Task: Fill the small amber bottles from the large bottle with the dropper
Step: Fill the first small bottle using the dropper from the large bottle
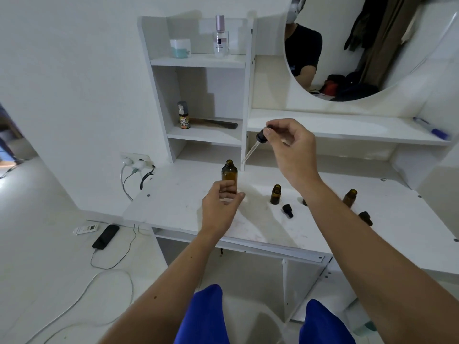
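Dropper, fragile glass, pinched at its bulb by right hand; left hand loosely cups large bottle at seven o'clock.

one large amber bottle. two small amber bottles in plain sight; a third is mostly hidden. one dropper. two loose black caps.

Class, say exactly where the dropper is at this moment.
In the head view the dropper is held in the air by the right hand, tilted, its glass tip just up and right of the open mouth of the large bottle.
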Available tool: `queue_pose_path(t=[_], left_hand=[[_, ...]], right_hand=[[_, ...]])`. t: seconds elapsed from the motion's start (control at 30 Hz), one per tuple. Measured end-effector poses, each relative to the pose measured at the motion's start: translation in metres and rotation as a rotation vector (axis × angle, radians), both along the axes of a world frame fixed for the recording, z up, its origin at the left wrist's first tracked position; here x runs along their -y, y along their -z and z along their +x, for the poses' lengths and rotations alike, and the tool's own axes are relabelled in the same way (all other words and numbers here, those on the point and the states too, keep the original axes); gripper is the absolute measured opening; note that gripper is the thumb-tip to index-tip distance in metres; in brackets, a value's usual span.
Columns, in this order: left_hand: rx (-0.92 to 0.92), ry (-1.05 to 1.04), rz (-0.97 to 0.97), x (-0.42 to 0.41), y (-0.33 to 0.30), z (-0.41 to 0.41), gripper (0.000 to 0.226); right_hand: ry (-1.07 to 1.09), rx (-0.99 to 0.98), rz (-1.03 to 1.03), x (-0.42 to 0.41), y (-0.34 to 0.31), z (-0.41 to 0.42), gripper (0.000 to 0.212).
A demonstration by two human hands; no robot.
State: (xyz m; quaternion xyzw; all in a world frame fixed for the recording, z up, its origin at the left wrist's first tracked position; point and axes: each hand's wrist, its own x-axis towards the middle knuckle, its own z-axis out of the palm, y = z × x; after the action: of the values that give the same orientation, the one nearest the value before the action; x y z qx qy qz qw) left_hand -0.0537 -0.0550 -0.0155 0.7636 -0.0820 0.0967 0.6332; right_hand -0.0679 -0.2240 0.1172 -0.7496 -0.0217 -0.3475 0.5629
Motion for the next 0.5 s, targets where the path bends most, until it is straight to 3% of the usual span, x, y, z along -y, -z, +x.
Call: queue_pose_path(t=[0.33, 0.5], left_hand=[[-0.032, -0.094, -0.006, -0.008, 0.003, 0.024, 0.062], [-0.054, -0.078, -0.037, -0.007, 0.004, 0.029, 0.052]], right_hand=[[-0.025, -0.007, -0.090, -0.026, -0.002, 0.032, 0.015], [-0.026, -0.018, -0.149, -0.033, 0.004, 0.041, 0.017]])
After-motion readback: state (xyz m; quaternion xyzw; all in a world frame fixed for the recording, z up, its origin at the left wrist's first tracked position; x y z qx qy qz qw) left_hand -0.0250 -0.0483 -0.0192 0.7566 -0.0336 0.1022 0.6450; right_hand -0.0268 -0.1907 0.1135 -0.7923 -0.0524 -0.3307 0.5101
